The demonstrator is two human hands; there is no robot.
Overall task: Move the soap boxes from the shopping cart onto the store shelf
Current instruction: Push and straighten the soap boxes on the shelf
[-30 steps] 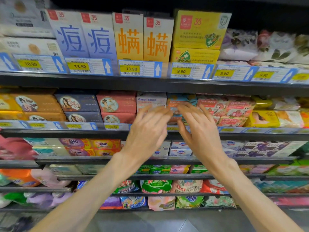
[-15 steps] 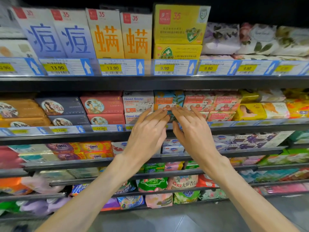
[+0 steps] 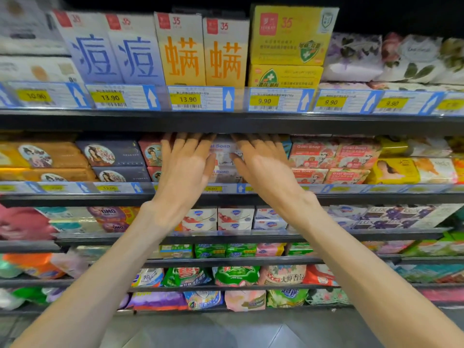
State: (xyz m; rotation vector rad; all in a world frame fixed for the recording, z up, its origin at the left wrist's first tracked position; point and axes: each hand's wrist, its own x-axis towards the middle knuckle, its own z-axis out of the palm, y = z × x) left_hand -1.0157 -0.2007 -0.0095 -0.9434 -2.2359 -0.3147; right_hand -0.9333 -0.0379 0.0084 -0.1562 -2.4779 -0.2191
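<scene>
Two hands, left [image 3: 184, 169] and right [image 3: 263, 167], lie with fingers straight against two stacked white soap boxes [image 3: 224, 156] on the second shelf [image 3: 75, 199]; fingertips vanish under the shelf above. Only "Soap" in blue shows between them. Four pink boxes [image 3: 334, 159] stand just right.

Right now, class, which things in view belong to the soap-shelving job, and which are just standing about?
Part of the job:
left hand
right hand
white Goat Soap boxes between them
second shelf

Just standing about:
orange Goat Soap boxes
yellow shield boxes
price labels
</scene>
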